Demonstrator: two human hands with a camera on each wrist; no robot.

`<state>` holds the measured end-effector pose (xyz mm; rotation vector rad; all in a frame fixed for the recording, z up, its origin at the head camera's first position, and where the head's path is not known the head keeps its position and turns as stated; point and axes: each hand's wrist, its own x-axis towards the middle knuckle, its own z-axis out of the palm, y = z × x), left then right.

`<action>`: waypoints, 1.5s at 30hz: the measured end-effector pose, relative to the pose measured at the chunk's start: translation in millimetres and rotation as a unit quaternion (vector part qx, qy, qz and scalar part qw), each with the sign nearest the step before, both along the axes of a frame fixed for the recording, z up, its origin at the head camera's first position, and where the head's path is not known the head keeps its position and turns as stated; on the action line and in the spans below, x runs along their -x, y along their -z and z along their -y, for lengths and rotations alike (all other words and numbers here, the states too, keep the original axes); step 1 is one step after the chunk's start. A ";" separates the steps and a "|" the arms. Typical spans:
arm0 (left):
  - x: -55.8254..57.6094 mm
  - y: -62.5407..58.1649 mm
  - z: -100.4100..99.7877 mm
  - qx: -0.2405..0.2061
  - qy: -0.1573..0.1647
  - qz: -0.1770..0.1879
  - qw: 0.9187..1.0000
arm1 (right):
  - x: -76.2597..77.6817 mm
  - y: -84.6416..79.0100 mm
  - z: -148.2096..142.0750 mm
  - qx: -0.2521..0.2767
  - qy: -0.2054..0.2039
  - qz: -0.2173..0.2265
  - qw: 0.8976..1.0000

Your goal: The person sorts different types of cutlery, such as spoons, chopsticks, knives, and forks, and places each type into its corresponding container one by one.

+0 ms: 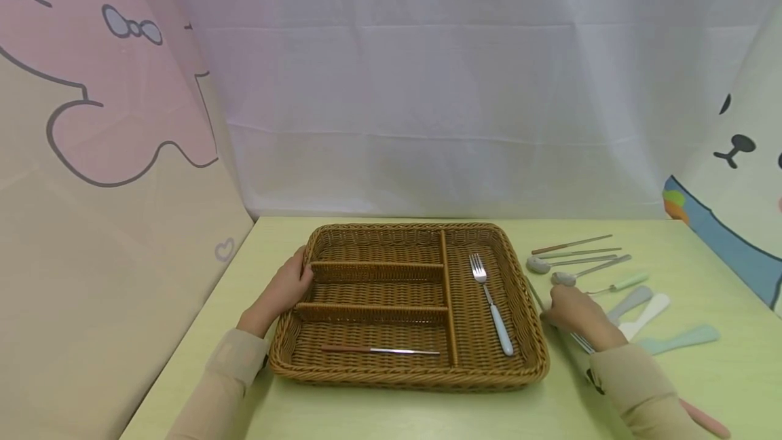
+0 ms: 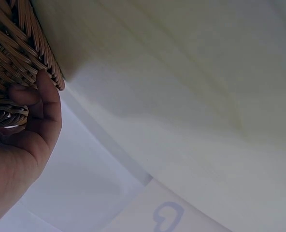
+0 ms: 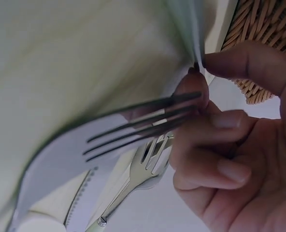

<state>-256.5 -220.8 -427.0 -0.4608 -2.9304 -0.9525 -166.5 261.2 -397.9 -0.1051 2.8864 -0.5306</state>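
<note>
The brown wicker basket (image 1: 449,290) has several compartments. My left hand (image 1: 285,288) grips its left rim, with curled fingers (image 2: 49,104) against the outer weave in the left wrist view. Just outside the basket's right side, my right hand (image 1: 574,311) pinches a slim grey-green stick, apparently a chopstick (image 3: 184,24), between thumb and forefinger. A fork (image 3: 61,150) has its tines close by the right fingers; whether they touch I cannot tell. Inside the basket, a fork with a pale blue handle (image 1: 501,331) lies in the right compartment and a brown-handled chopstick (image 1: 379,350) in the front one.
To the right lie two more chopsticks (image 1: 571,244), two spoons (image 1: 565,278), a green-handled fork (image 1: 629,281) and several pale-handled pieces of cutlery (image 1: 687,338). A pink handle (image 1: 705,419) shows beside the right sleeve. Curtains with printed animals surround the yellow-green table (image 1: 391,416).
</note>
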 end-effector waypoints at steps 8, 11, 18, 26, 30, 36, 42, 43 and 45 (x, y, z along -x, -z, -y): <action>-0.8 -0.3 -0.5 0.001 -0.002 0.001 1.000 | 1.7 4.0 1.6 0.013 0.009 -0.013 1.000; -1.2 -0.7 -0.7 0.001 -0.003 0.002 1.000 | 2.3 3.5 2.1 0.017 0.008 -0.018 1.000; -1.8 -1.8 -1.0 0.000 -0.002 0.004 1.000 | 5.2 3.3 1.7 0.027 0.002 -0.028 0.999; -1.1 -1.1 -0.7 0.000 -0.001 0.002 1.000 | 5.2 0.6 0.9 0.042 0.001 -0.047 0.998; -0.9 -1.0 -0.5 -0.001 0.000 0.004 1.000 | 4.8 -3.8 1.8 0.041 0.004 -0.069 0.997; -1.4 -1.5 -0.7 -0.002 0.000 0.002 1.000 | 5.6 -8.7 3.1 0.043 0.009 -0.085 0.995; -1.3 -1.2 -0.7 -0.002 -0.001 0.002 1.000 | 4.4 -15.3 2.8 0.056 0.014 -0.112 0.992; -1.2 -1.0 -0.6 -0.001 -0.001 0.002 1.000 | 4.3 -16.4 2.7 0.059 0.014 -0.116 0.991; -1.1 -0.5 -0.5 -0.001 -0.002 0.001 1.000 | 4.3 -18.5 2.6 0.060 0.017 -0.125 0.990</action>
